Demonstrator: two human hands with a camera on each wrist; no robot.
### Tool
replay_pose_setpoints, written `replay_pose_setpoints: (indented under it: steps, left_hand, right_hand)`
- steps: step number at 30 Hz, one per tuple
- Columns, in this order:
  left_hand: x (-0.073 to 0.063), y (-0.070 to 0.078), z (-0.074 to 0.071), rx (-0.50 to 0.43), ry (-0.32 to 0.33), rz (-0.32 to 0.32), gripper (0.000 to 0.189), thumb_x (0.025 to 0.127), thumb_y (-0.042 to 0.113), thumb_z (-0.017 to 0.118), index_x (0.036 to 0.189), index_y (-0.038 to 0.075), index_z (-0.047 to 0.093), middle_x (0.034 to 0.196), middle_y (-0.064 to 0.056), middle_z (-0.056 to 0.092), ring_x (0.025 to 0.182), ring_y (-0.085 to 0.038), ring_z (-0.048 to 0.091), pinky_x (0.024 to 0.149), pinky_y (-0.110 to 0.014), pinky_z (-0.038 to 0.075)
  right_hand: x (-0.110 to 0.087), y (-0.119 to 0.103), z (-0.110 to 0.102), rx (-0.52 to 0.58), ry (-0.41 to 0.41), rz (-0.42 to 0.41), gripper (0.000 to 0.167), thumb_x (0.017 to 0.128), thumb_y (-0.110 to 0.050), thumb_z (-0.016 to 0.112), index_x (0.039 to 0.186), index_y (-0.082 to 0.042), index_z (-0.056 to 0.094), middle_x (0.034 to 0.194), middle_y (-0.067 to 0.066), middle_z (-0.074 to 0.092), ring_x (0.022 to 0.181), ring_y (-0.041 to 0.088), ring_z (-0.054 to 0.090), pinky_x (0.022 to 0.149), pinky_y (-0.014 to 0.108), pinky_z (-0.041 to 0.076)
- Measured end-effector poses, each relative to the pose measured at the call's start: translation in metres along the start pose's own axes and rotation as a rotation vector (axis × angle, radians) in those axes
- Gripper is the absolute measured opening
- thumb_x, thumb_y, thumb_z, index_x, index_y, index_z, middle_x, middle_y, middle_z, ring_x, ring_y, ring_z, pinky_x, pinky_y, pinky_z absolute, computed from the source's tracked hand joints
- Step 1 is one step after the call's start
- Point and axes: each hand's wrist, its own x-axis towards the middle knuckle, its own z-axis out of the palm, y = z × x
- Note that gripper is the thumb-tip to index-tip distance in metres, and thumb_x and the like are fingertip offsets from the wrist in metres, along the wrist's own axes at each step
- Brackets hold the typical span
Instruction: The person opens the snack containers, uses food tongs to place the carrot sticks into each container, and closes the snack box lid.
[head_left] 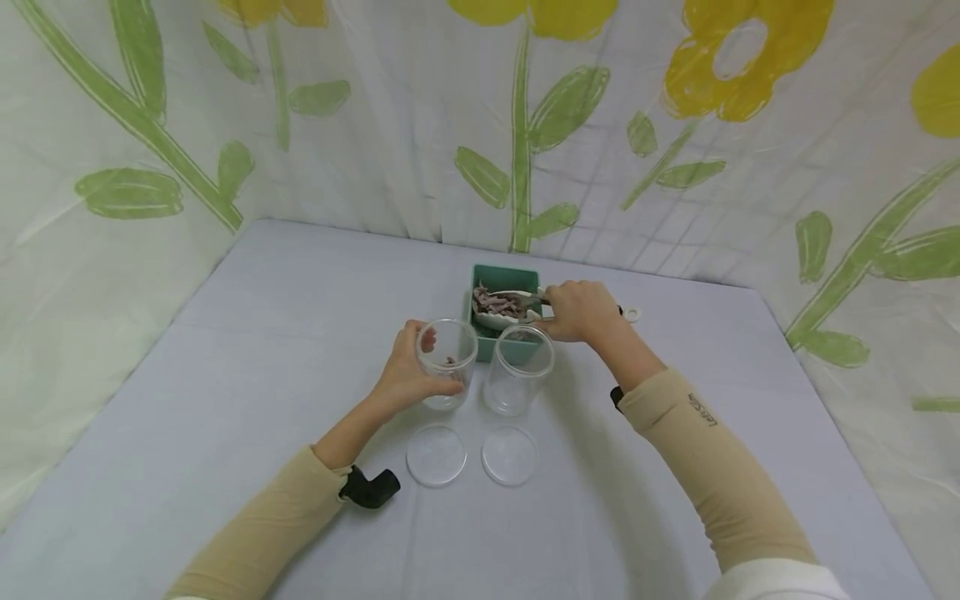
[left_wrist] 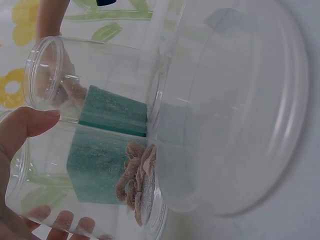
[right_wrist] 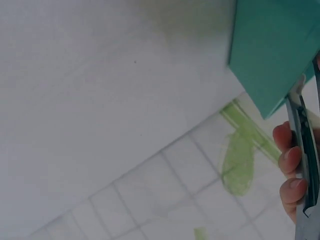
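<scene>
Left hand (head_left: 408, 371) wrapped around a clear plastic jar (head_left: 447, 361), thumb on the near side and fingers showing through the far wall; a few brown dried pieces (left_wrist: 137, 182) lying on the jar's bottom, plain in the left wrist view. Jar standing upright on the pale tablecloth (head_left: 247, 350), just left of a second clear jar (head_left: 519, 371), the two close together, touching or not cannot be told. Right hand (head_left: 579, 310) closed around a pair of tongs (head_left: 517, 307), white with grey handles, fingers curled on the handle in the right wrist view. Tong tips reaching left into the green box (head_left: 504, 279), among the brown dried pieces heaped there; whether the tips pinch any piece cannot be told. Green box just behind both jars, at the far middle of the table. A small white ring at the tongs' rear end showing right of the hand. Two clear round lids (head_left: 436, 455) lying flat side by side near the person, one in front of each jar, apart from them. Beige sleeves on both arms, a black wrist-mounted device (head_left: 371, 487) under the left forearm. Behind and around, a white curtain (head_left: 525, 125) printed with yellow flowers and green leaves.
</scene>
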Motion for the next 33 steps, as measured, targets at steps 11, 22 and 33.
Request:
replay_pose_setpoints:
  steps: [11, 22, 33]
  left_hand:
    - [0.000, -0.002, 0.000, -0.009, 0.007, 0.014, 0.077, 0.064, 0.009, 0.087, 0.121, -0.002, 0.038, 0.125, -0.024, 0.043, 0.118, -0.036, 0.044, 0.098, -0.050, 0.040]
    - [0.000, -0.001, 0.000, 0.008, 0.012, 0.031, 0.075, 0.064, 0.008, 0.087, 0.120, -0.001, 0.038, 0.123, -0.023, 0.044, 0.115, -0.036, 0.045, 0.096, -0.049, 0.040]
    - [0.003, 0.001, -0.006, -0.025, -0.006, -0.007, 0.077, 0.064, 0.007, 0.087, 0.122, -0.004, 0.037, 0.127, -0.027, 0.043, 0.116, -0.037, 0.045, 0.099, -0.049, 0.039]
  right_hand:
    - [-0.009, 0.006, -0.005, 0.062, -0.024, 0.030, 0.057, 0.088, -0.051, 0.063, 0.118, -0.002, 0.064, 0.096, 0.013, 0.069, 0.076, 0.029, 0.064, 0.064, 0.042, 0.052]
    - [-0.021, 0.020, -0.006, 0.175, -0.020, 0.076, 0.073, 0.088, -0.057, 0.060, 0.135, -0.001, 0.055, 0.115, 0.022, 0.066, 0.090, 0.039, 0.064, 0.071, 0.050, 0.052]
    - [-0.035, 0.025, -0.002, 0.239, 0.003, 0.117, 0.074, 0.089, -0.057, 0.060, 0.134, 0.002, 0.055, 0.111, 0.023, 0.066, 0.087, 0.037, 0.064, 0.070, 0.049, 0.052]
